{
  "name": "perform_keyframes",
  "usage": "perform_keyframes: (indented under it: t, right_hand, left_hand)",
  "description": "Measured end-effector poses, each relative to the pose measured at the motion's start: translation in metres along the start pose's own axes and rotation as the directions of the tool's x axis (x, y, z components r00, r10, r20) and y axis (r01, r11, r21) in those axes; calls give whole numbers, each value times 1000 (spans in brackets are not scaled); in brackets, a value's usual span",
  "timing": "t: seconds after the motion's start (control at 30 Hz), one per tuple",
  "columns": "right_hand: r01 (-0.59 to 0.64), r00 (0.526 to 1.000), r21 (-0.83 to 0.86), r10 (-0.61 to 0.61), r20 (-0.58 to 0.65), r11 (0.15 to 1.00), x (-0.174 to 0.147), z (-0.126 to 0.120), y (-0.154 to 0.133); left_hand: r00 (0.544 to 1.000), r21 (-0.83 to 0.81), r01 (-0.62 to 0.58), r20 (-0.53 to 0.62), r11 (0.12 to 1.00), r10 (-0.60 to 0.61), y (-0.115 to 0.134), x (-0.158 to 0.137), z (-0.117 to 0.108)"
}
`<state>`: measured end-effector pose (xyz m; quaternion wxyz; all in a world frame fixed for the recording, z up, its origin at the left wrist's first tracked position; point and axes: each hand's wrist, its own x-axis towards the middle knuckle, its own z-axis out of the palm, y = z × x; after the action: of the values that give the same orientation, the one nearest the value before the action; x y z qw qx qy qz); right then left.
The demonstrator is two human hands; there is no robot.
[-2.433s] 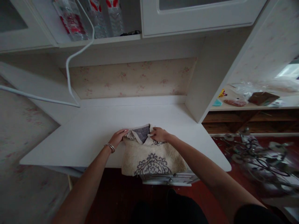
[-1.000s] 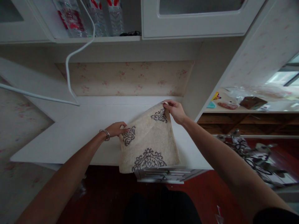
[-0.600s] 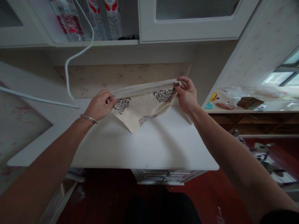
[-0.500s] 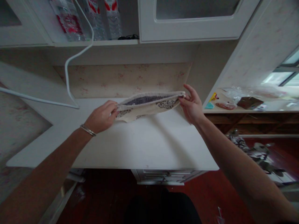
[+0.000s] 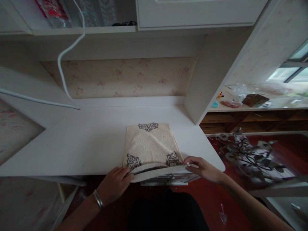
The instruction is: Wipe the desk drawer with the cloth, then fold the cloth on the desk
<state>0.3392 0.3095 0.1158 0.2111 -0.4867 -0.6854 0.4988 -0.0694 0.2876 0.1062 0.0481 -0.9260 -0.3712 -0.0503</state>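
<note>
A beige towel (image 5: 149,144) with dark scroll patterns lies partly flat on the white desk (image 5: 96,138). Its near edge is raised and bowed at the desk's front, with a dark gap between two layers. My left hand (image 5: 115,185) pinches the left corner of that edge, a silver bracelet (image 5: 98,199) on its wrist. At the opposite corner, my right hand (image 5: 204,169) grips the cloth between thumb and fingers.
A white cable (image 5: 61,64) hangs from the shelf above and runs left. Plastic bottles (image 5: 91,12) stand up there. To the right, a low shelf (image 5: 240,122) carries packages, and a metal light fixture (image 5: 250,154) lies on the red floor.
Both hands have come down and toward me with the towel. Its far part, held above the desk before, now rests spread on the desktop. The view has tilted lower.
</note>
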Motion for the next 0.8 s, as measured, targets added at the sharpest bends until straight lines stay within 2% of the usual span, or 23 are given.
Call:
perform_keyframes:
  t: [0.13,0.23,0.3,0.37,0.4,0.47,0.57,0.63,0.7,0.77,0.8]
  right_hand:
    - [-35,990,13,33,136,999,-8,-12,-9]
    - [-47,999,128,43,31,991,7,-24,-13]
    - [2,996,240,20,-90,971,31,-35,-17]
    - [68,986,353,-9,-167,933,65,-47,-20]
    - [92,977,393,-7,-213,915,85,-53,-22]
    - [73,956,385,45,-289,920,125,-62,-22]
    - [-142,864,195,217,-454,970,168,-66,-17]
    - [-257,822,-49,192,-537,965,179,-59,-13]
    - [-242,845,-307,44,-534,921,177,-46,-9]
    - [-157,902,-499,-82,-423,852,166,-29,-7]
    - [-127,931,-560,-96,-352,819,160,-20,-6]
  left_hand:
    - [999,-115,-44,-8,992,44,7,-4,-21]
    - [1000,-194,2,-6,981,-4,-6,9,-36]
    - [994,-242,101,-13,965,-107,-30,33,-45]
    - [961,-299,246,-49,922,-273,-63,67,-51]
    - [948,-327,286,-41,901,-315,-80,86,-53]
    - [921,-334,344,-62,878,-384,-111,122,-50]
    - [866,-172,471,-100,866,-490,-129,159,-34]
    - [861,-108,476,-144,873,-488,-118,167,-17]
    - [898,-135,389,-163,911,-408,-94,164,1]
    - [944,-185,291,-106,939,-313,-67,155,19]
    - [958,-195,263,-65,945,-280,-56,151,26]
